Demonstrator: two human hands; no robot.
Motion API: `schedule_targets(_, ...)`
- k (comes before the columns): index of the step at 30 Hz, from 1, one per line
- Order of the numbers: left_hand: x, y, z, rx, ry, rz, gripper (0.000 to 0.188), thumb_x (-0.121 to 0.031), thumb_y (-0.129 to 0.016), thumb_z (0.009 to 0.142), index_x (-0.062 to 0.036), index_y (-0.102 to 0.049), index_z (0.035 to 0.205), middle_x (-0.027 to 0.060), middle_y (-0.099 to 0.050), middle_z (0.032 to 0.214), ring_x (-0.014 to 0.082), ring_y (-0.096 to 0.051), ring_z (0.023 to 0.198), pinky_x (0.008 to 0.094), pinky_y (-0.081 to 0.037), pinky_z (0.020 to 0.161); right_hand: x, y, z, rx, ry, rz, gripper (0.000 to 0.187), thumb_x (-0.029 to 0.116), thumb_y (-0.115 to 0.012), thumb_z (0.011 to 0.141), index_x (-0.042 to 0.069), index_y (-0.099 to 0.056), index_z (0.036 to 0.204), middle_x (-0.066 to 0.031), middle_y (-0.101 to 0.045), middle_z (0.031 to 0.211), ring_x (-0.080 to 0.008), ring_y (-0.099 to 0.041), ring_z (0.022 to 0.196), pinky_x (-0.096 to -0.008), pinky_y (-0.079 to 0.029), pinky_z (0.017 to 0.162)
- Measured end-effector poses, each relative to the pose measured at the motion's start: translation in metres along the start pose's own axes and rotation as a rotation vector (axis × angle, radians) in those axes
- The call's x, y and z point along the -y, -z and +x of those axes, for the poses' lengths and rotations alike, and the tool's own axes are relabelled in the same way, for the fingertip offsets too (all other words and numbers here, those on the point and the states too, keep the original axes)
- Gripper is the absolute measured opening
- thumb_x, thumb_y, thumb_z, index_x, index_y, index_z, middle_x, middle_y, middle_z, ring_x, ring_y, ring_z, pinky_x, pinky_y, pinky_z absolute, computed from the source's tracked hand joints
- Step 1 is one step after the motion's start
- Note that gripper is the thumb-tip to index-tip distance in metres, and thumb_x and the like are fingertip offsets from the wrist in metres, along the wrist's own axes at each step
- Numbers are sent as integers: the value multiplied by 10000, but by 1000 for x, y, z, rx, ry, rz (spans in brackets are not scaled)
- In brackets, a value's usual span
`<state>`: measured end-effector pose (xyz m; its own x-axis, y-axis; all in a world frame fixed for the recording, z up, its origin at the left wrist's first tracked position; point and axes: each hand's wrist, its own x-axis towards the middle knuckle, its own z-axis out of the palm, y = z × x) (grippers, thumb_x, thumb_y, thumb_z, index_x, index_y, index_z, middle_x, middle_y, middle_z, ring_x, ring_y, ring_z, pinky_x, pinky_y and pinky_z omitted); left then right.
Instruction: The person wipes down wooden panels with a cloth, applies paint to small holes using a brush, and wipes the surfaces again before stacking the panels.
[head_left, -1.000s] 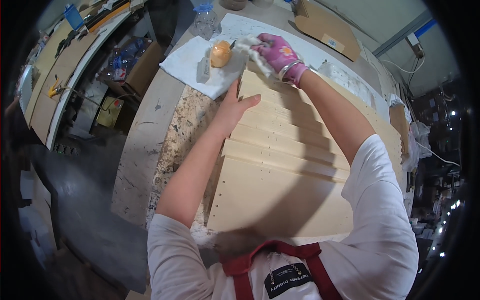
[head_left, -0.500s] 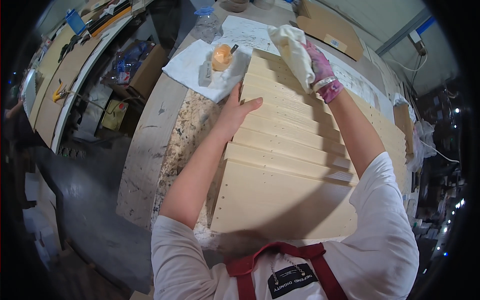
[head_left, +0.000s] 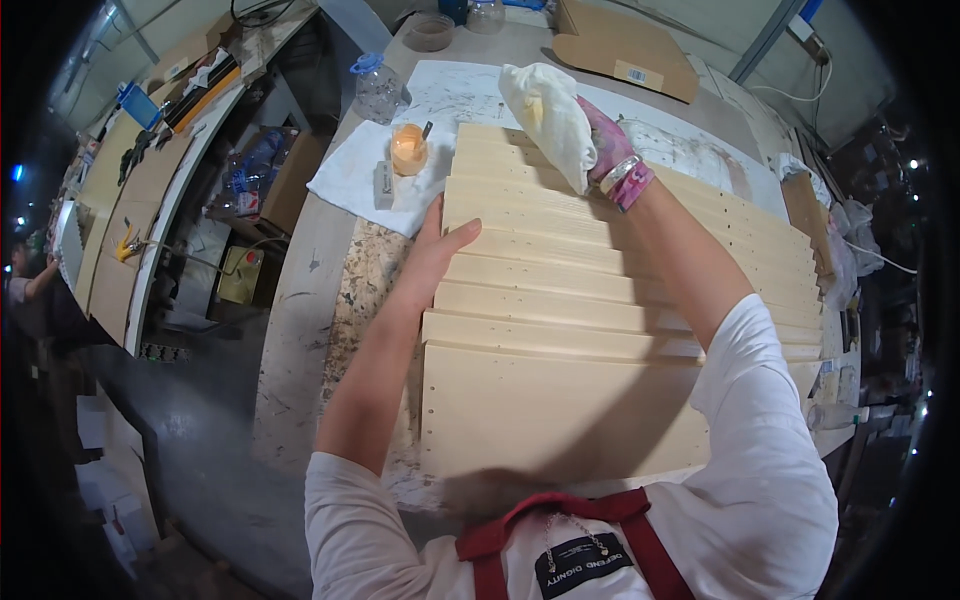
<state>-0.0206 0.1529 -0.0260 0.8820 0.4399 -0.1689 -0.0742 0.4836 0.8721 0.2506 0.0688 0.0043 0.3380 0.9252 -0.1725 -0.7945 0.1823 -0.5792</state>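
Note:
A stack of pale wooden boards (head_left: 560, 410) lies fanned in overlapping steps, with small holes along the ends. My bare left hand (head_left: 437, 248) rests against their left edge, thumb stretched over the top and fingers apart along the side, partly hidden. In a pink patterned glove, my right hand (head_left: 606, 150) grips a bunched white cloth (head_left: 548, 115) with a yellowish stain, over the far boards. Whether the cloth touches the wood is hard to tell. Beyond my left hand, a cup of orange paste (head_left: 408, 152) with a dark-handled tool and a small grey block (head_left: 383, 186) sit on a white cloth (head_left: 342, 178).
A clear plastic bottle with a blue cap (head_left: 376, 88) stands at the far left of the worktable. Flattened cardboard (head_left: 625, 55) lies at the back. Another bench (head_left: 175, 185) with tools runs along the left. A person (head_left: 35, 285) is at the far left.
My view has shifted, so the table and boards appear lower and further left. The right hand keeps the cloth over the far boards; the left hand stays at their left edge.

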Motion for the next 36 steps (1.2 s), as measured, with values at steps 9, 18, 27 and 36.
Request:
schedule_targets(9, 3, 5, 6, 23, -145, 205, 748, -139, -616, 834, -40, -178, 1432, 130, -363, 1378, 210, -371, 1253, 323, -310, 1024, -37, -56, -22, -183, 320, -880, 271, 244, -577, 889, 34, -594, 1059, -6, -613, 860, -68, -522, 730, -223, -436, 619)
schedule_targets(18, 5, 12, 12, -139, -147, 390, 727, -180, -600, 859, -29, -177, 1431, 136, -344, 1394, 219, -373, 1245, 318, -304, 1024, -50, -68, 9, -104, 151, -1084, 209, 240, -605, 871, 40, -607, 931, 42, -544, 729, -53, -449, 626, -229, -386, 562)
schedule_targets(27, -77, 18, 97, -138, -609, 918, 206, -168, -627, 800, -79, -664, 982, 105, -661, 903, 212, -618, 772, 303, -475, 718, -26, -74, 1, 22, -75, -978, 272, 239, -570, 883, 46, -549, 1074, 3, -589, 829, -76, -561, 696, -219, -475, 624)
schedule_targets(36, -104, 0, 130, 96, -531, 1058, 147, -123, -641, 808, -19, -640, 911, 12, -619, 763, 86, -548, 719, 245, -440, 667, -24, -65, -10, -18, 67, -1048, 269, 177, -692, 795, 3, -610, 983, -44, -636, 865, -104, -590, 725, -241, -474, 619)
